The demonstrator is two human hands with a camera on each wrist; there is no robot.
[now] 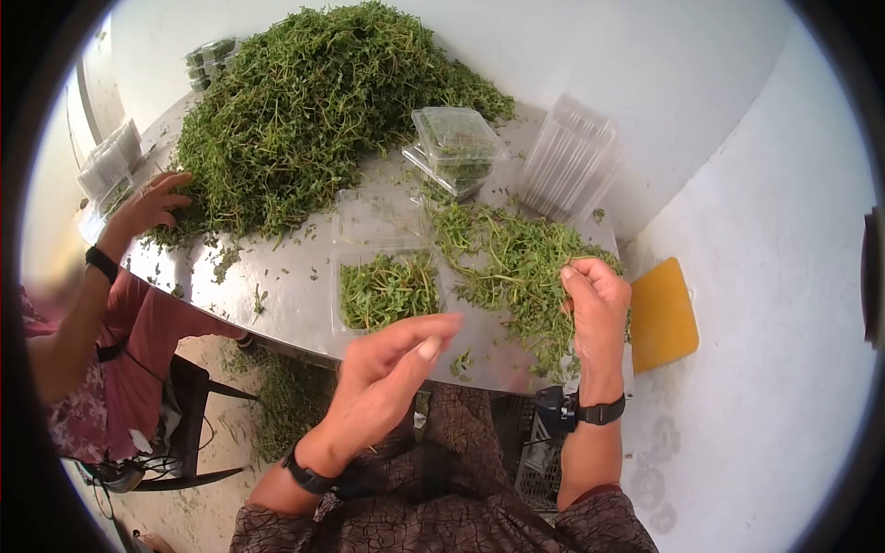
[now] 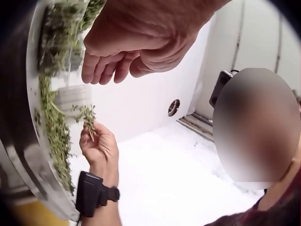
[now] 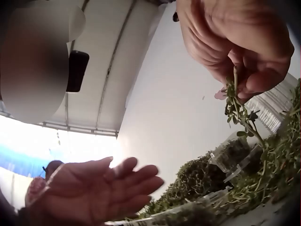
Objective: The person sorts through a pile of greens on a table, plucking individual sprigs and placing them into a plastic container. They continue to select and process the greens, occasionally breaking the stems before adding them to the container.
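My right hand (image 1: pixel 599 295) pinches a sprig of leafy greens (image 3: pixel 240 110) by its stem between thumb and fingers, above a loose spread of greens (image 1: pixel 521 263) on the table's right side. My left hand (image 1: pixel 392 369) hovers with fingers extended and nothing in it, by the near edge of an open clear plastic clamshell box (image 1: pixel 336 304). Cut greens (image 1: pixel 392 290) fill the box's base, and its lid (image 1: pixel 378 217) lies folded back. In the right wrist view the left palm (image 3: pixel 99 188) faces up.
A tall heap of greens (image 1: pixel 304 101) covers the back of the metal table (image 1: pixel 304 313). Filled clamshells (image 1: pixel 456 147) and a stack of unfilled ones (image 1: pixel 572 161) stand back right. Another person's hand (image 1: pixel 152 207) reaches the heap's left side. A yellow board (image 1: pixel 666 318) stands by the right edge.
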